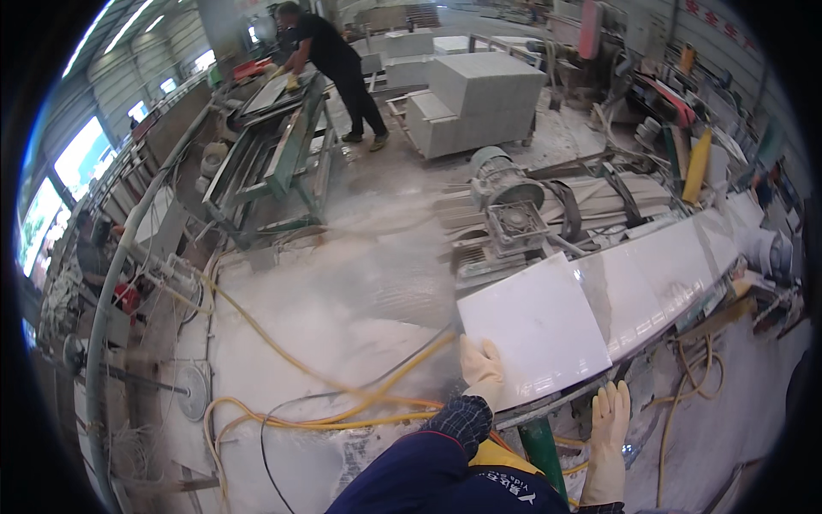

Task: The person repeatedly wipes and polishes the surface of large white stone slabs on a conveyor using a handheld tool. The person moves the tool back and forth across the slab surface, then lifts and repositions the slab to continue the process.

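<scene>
A square, polished white stone slab [535, 330] lies at the near end of a long conveyor-like bench. My left hand [482, 368], in a cream rubber glove, grips its left edge near the front corner. In a matching glove, my right hand [610, 424] is held apart from the slab, just off the bench's front edge. Its fingers are stretched out and nothing is in it. More white slabs [655, 278] continue along the bench to the right.
Beyond the slab stands a dusty motor [505, 184]. Yellow hoses [342, 420] and a black cable cross the wet floor at left. Large stone blocks [488, 94] rest farther back. A co-worker in dark clothes [334, 64] leans over a metal-framed table [278, 141] at the far left.
</scene>
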Action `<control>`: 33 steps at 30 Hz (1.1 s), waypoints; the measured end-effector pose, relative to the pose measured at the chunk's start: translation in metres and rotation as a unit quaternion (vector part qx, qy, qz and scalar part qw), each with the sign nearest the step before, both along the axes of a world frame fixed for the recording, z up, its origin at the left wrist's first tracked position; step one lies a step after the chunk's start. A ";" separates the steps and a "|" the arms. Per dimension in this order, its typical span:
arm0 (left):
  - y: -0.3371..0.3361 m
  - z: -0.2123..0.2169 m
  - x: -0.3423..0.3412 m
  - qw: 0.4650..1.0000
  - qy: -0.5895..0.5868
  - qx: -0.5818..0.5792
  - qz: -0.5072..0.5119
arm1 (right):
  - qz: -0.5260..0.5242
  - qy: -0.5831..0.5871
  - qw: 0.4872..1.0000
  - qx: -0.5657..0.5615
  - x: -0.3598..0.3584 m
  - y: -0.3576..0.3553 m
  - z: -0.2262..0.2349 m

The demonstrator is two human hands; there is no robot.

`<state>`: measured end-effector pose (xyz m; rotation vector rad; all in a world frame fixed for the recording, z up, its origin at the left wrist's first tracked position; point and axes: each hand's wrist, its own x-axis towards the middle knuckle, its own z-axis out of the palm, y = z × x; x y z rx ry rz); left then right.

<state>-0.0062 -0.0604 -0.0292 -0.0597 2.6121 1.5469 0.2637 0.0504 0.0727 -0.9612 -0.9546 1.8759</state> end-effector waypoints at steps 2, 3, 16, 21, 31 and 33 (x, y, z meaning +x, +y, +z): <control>0.004 -0.015 0.001 1.000 0.017 0.016 0.018 | 0.000 0.007 1.000 0.011 -0.017 0.009 0.005; 0.005 -0.021 0.001 0.999 0.015 0.025 0.021 | 0.012 0.022 1.000 0.005 -0.023 0.012 0.004; 0.000 -0.035 0.006 0.998 0.053 0.040 0.012 | 0.091 0.138 0.958 -0.236 -0.064 0.018 -0.031; -0.007 -0.026 0.007 0.999 0.043 0.015 -0.001 | 0.158 0.130 0.956 -0.212 -0.098 0.010 -0.025; -0.023 -0.054 -0.029 0.977 0.066 0.147 -0.143 | 0.177 -0.105 0.978 -0.021 -0.119 -0.046 -0.019; -0.014 -0.038 -0.037 0.959 0.127 0.134 -0.216 | 0.147 -0.091 0.985 0.022 -0.137 -0.058 -0.024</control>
